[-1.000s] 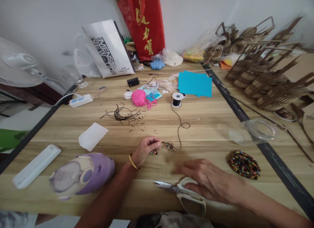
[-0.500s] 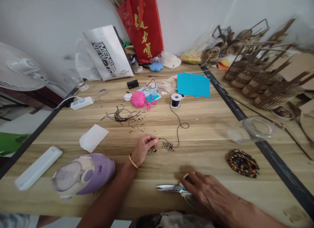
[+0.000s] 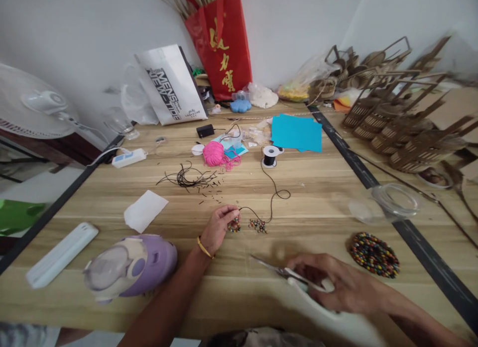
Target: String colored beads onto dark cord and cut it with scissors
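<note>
My left hand [image 3: 221, 226] pinches a small string of colourful beads [image 3: 234, 224] on black cord, close above the table. From its fingertips the black cord [image 3: 274, 197] curves across to a white spool [image 3: 269, 156]. Just right of those fingers lies a small heap of loose beads [image 3: 258, 225]. My right hand [image 3: 321, 280] is closed around the white handles of a pair of scissors [image 3: 284, 272], whose blades point left towards the beads. Part of the handles is hidden by the fingers. A coiled strand of multicoloured beads [image 3: 374, 255] rests to the right of this hand.
Cut black cords [image 3: 188, 177] with small snippets lie left of centre, near pink yarn [image 3: 213, 153]. A purple-and-cream bottle [image 3: 132, 265], a white power bank [image 3: 61, 255] and white paper [image 3: 145, 211] are at left. Blue sheets [image 3: 297, 132] lie behind; woven baskets [image 3: 403, 123] stand right.
My right hand has come down onto the scissors, gripped the handles and lifted them off the table. My left hand keeps its pinch on the bead string with little movement.
</note>
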Demonstrator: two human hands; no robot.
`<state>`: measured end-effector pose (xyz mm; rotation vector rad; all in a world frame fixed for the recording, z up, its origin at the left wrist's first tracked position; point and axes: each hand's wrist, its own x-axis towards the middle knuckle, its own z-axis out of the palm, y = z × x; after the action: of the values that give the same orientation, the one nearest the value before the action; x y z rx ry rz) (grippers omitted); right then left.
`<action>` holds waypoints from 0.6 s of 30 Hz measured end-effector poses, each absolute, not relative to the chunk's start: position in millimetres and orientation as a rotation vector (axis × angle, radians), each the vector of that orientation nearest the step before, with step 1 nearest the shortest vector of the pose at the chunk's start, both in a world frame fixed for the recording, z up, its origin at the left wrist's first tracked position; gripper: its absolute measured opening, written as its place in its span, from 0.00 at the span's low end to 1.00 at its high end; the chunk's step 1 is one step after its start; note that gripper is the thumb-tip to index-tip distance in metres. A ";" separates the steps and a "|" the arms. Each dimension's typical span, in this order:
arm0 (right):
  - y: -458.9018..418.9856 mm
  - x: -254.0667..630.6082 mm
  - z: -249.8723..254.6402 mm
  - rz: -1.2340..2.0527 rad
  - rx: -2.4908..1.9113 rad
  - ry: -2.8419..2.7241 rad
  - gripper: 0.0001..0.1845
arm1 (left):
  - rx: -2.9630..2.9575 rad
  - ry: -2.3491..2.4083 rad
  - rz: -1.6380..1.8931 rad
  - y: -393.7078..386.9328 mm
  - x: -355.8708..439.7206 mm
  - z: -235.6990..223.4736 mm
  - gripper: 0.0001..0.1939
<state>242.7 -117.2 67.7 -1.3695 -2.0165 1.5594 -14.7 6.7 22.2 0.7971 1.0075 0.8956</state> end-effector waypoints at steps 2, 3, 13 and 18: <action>-108.6 248.6 63.9 1.837 -1.253 -1.712 0.20 | 0.802 1.000 0.918 6.3 -13.7 23.1 0.16; -105.3 249.6 61.0 1.909 -1.207 -1.609 0.24 | 0.808 0.999 0.932 5.9 -13.1 23.3 0.15; -90.2 219.8 52.7 1.654 -1.292 -1.699 0.36 | 0.882 1.009 1.055 1.0 -9.2 19.1 0.13; -82.9 207.2 43.1 1.446 -1.321 -1.732 0.35 | 0.921 1.025 1.070 -1.5 -9.2 17.4 0.13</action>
<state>207.2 -82.9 43.1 -1.3206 -1.7318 1.4456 -9.2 -1.5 17.4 0.9211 1.0254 1.0701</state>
